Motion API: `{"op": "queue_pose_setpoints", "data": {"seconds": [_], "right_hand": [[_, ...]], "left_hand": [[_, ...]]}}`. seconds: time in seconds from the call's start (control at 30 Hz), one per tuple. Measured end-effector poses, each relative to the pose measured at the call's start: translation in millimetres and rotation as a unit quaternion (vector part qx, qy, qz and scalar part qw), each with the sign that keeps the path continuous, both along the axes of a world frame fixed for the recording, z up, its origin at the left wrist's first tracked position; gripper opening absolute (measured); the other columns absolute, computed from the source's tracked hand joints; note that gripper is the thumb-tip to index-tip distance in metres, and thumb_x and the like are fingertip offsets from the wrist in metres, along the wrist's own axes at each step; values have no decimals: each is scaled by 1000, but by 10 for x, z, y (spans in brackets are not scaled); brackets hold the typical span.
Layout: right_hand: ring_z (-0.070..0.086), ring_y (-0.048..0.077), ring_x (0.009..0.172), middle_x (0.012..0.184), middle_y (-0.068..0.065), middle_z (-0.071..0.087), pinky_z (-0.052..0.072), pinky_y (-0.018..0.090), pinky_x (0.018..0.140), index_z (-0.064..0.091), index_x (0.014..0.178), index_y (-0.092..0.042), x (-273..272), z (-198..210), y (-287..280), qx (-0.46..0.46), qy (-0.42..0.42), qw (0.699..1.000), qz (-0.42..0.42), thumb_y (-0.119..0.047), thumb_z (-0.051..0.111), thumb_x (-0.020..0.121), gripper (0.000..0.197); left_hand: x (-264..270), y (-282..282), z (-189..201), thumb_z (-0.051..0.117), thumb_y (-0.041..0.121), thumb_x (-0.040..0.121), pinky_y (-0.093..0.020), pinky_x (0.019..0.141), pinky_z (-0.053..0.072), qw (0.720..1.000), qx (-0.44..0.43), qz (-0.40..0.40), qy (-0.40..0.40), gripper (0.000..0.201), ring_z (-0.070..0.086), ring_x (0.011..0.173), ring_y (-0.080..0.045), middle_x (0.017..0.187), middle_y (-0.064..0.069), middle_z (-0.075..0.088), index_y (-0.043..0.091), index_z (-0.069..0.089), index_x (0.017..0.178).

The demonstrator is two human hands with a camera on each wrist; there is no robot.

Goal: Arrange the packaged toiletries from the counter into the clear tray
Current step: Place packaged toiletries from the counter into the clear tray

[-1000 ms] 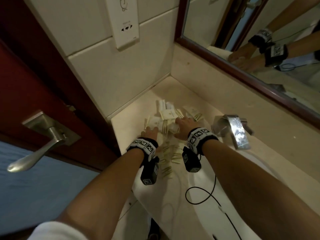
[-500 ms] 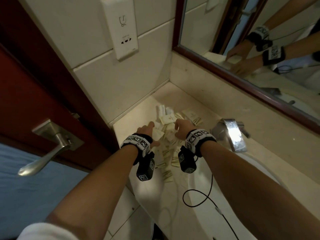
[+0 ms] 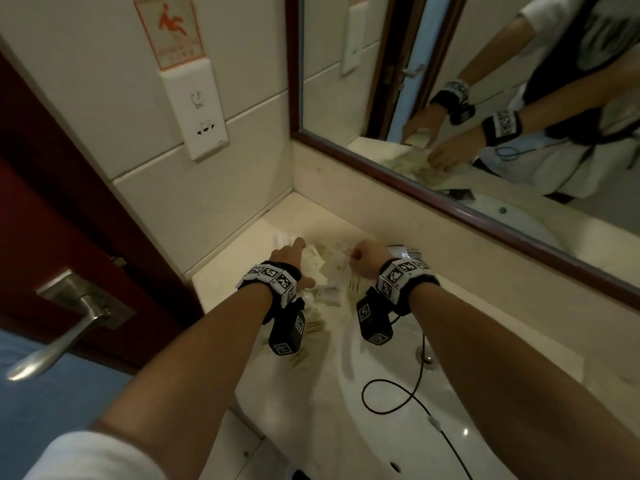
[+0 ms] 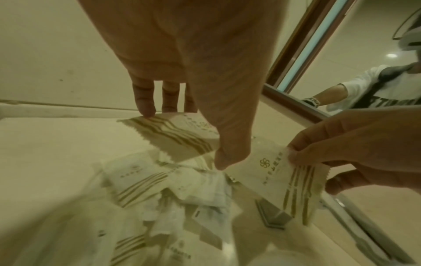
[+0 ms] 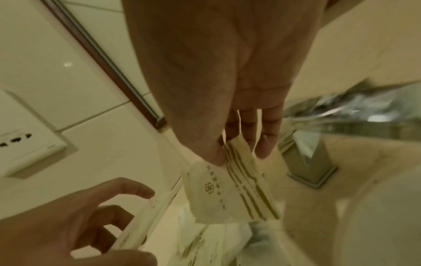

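Reaching over the counter [image 3: 221, 282], both forearms stretch toward the corner by the mirror [image 3: 485, 98]. Left hand [image 3: 291, 258] holds one packet [image 4: 173, 135], fingertips on its far edge, thumb on the near side. Right hand [image 3: 367, 259] pinches another packet [image 5: 230, 190] between thumb and fingers, lifted above the pile [image 4: 173, 194] on the counter. Packets are cream, crinkle-edged, with gold stripes and a gold flower emblem; the printed characters are too small to read. Faucet [image 5: 314, 162] stands just beside.
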State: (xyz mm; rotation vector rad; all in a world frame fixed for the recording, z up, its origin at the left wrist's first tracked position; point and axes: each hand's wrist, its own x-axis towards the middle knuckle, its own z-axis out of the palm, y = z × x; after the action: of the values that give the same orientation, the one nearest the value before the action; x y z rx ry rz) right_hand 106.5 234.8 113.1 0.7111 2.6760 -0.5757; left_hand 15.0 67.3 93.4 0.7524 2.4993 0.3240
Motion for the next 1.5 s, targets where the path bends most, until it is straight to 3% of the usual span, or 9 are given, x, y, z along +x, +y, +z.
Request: {"op": "queue_pose_setpoints", "data": {"seconds": [0.1, 0.17, 0.33, 0.57, 0.67, 0.9, 1.07, 1.2, 1.5], "right_hand": [[62, 31, 100, 110, 13, 67, 48, 32, 77, 64, 109, -3, 270, 124, 200, -11, 27, 998, -50, -19, 46, 96, 27], [60, 32, 104, 117, 13, 63, 48, 33, 85, 61, 111, -5, 471, 192, 348, -23, 60, 994, -90, -17, 44, 96, 26], [62, 32, 89, 107, 17, 63, 55, 43, 79, 51, 100, -15, 1078, 340, 747, -56, 126, 975, -177, -16, 49, 94, 6], [67, 24, 81, 108, 8, 59, 60, 40, 69, 53, 104, -24, 2082, 470, 1182, -69, 181, 945, -262, -24, 70, 86, 25], [62, 20, 89, 109, 5, 61, 54, 33, 75, 58, 110, -18, 2525, 504, 1316, -40, 177, 945, -271, -24, 73, 83, 31], [59, 16, 83, 101, 7, 70, 41, 23, 73, 68, 103, -13, 3528, 478, 1510, -22, 161, 930, -330, -29, 71, 83, 26], [65, 25, 95, 102, 8, 70, 46, 27, 79, 68, 107, -10, 4193, 447, 1589, -17, 160, 910, -382, -34, 72, 81, 35], [63, 22, 79, 86, 5, 68, 44, 26, 70, 67, 89, -15, 4669, 433, 1630, -28, 175, 890, -420, -31, 71, 83, 18], [70, 29, 71, 80, 12, 67, 61, 43, 62, 65, 93, -2, 5219, 209, 1690, -61, 195, 858, -470, -19, 68, 87, 18]], "left_hand": [[196, 253, 146, 80, 36, 67, -45, 88, 51, 1000, 6, -30, 5, 84, 56, 109, -36, 123, -14, 54, 19, 30, 133], [343, 423, 249, 80, 35, 66, -46, 90, 51, 999, 15, -46, 10, 84, 55, 110, -36, 124, -14, 54, 20, 30, 133], [760, 900, 484, 78, 34, 68, -44, 90, 51, 995, 32, -93, 28, 83, 57, 110, -36, 122, -14, 55, 19, 32, 135], [1476, 1500, 721, 82, 34, 64, -43, 89, 51, 982, 40, -180, 40, 79, 59, 105, -35, 119, -13, 59, 18, 36, 126], [1800, 1720, 767, 82, 33, 66, -42, 89, 50, 974, 41, -216, 46, 79, 59, 107, -35, 121, -13, 58, 18, 36, 129], [2580, 2176, 798, 83, 30, 64, -45, 91, 50, 959, 48, -277, 42, 82, 57, 109, -35, 123, -13, 55, 21, 34, 130], [3119, 2424, 781, 82, 31, 64, -46, 92, 50, 946, 51, -318, 43, 83, 57, 108, -36, 123, -12, 55, 23, 33, 130], [3516, 2580, 748, 83, 31, 63, -46, 93, 50, 936, 55, -344, 44, 88, 56, 112, -36, 126, -12, 54, 22, 32, 134], [4101, 2781, 632, 83, 28, 65, -44, 92, 51, 920, 41, -387, 48, 85, 57, 111, -36, 126, -12, 55, 18, 34, 133]]}}
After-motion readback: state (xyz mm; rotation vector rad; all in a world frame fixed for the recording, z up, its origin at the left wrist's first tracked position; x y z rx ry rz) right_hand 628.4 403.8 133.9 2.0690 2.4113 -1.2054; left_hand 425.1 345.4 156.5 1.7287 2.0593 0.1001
